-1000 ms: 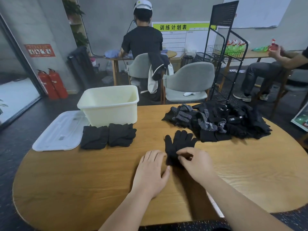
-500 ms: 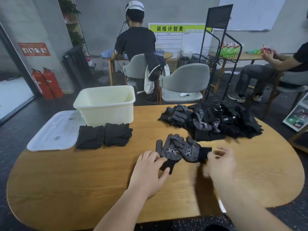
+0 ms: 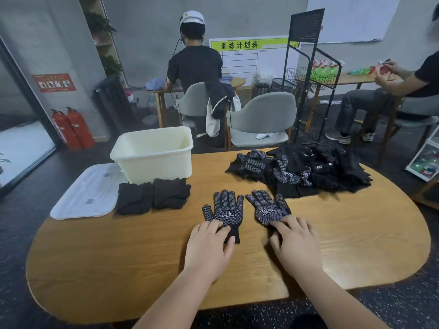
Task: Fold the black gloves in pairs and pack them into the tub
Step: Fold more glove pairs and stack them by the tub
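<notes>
Two black gloves with white dots lie palm up, side by side, on the wooden table. My left hand rests flat on the cuff of the left glove. My right hand lies flat on the cuff of the right glove. A loose pile of black gloves sits at the back right. Two folded pairs lie in front of the cream tub, which looks empty.
The tub's white lid lies flat at the table's left edge. Grey chairs and a black wire rack stand behind the table. One person sits with their back to me, another at the far right.
The stacked gloves were pulled apart and turned dotted side up. They now lie side by side, and both my hands have settled flat on their cuffs.
</notes>
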Demonstrator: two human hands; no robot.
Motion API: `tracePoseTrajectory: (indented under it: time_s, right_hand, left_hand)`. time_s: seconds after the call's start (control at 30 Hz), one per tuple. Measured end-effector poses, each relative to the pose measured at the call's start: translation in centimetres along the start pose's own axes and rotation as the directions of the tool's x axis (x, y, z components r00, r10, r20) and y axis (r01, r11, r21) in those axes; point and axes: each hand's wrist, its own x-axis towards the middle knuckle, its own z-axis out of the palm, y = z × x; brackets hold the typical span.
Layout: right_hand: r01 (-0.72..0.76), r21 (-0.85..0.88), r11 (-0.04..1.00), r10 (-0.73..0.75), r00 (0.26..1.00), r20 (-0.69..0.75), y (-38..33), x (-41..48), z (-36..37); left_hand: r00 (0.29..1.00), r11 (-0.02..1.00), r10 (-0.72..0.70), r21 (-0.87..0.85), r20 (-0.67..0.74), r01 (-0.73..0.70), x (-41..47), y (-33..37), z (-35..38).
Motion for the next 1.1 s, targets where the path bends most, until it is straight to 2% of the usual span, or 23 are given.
tracePoseTrajectory:
  time_s: [0.1,0.3,0.37,0.47,0.67,0.77,0.87,0.9,0.97,1.0,1.03,1.1]
  right_hand:
    - [0.140,0.066,0.988,-0.143,0.989,0.035,-0.3,-0.4,-0.5]
    - [0.212,0.197,0.957,-0.223,0.974,0.034,-0.9,-0.8,-0.5]
    - [0.168,0.257,0.952,-0.195,0.977,0.083,-1.7,-0.6,-1.4]
    - [0.046,0.398,0.916,-0.109,0.985,0.137,-3.3,1.4,-3.4]
    - [-0.170,0.446,0.879,0.110,0.981,0.158,-5.5,9.1,-9.5]
    - [-0.154,0.486,0.860,0.131,0.988,0.081,-5.9,11.1,-11.9]
    - [-0.067,0.477,0.876,0.146,0.981,-0.131,-6.2,11.5,-12.8]
    - [-0.019,0.462,0.886,0.126,0.971,-0.201,-6.1,11.0,-12.5]
    - [0.118,0.397,0.910,-0.005,0.962,-0.274,-5.8,9.0,-11.1]
    - [0.169,0.342,0.924,-0.082,0.963,-0.256,-5.6,7.7,-9.9]
    - [0.187,0.277,0.942,-0.143,0.974,-0.174,-5.3,6.1,-8.6]
    - [0.179,0.117,0.977,-0.194,0.972,0.134,-5.1,2.9,-6.0]
  left_hand:
    - [1.000,0.999,-0.022,0.025,-0.006,0.022,-1.2,-1.2,-0.4]
    - [0.990,0.995,-0.043,-0.092,-0.132,0.031,-3.9,-3.2,-0.3]
    - [0.988,0.991,-0.040,-0.135,-0.150,0.020,-4.5,-3.4,-0.3]
    - [0.996,0.980,-0.006,-0.198,-0.090,-0.012,-4.4,-3.0,-0.5]
    - [1.000,0.970,0.003,-0.244,-0.023,-0.009,-4.5,-3.0,-1.0]
    - [1.000,0.974,0.002,-0.226,-0.030,-0.009,-4.5,-2.9,-1.2]
    - [1.000,0.976,0.009,-0.219,-0.023,-0.014,-4.4,-2.9,-1.1]
    - [1.000,0.978,0.016,-0.210,-0.022,-0.020,-4.4,-2.9,-1.0]
    - [0.999,0.980,0.026,-0.195,-0.022,-0.030,-4.4,-3.0,-0.9]
    - [0.999,0.981,0.030,-0.191,-0.022,-0.033,-4.4,-3.0,-0.8]
    - [0.999,0.982,0.035,-0.185,-0.022,-0.039,-4.4,-3.0,-0.8]
    - [0.998,0.985,0.048,-0.166,-0.033,-0.053,-4.4,-3.1,-0.8]
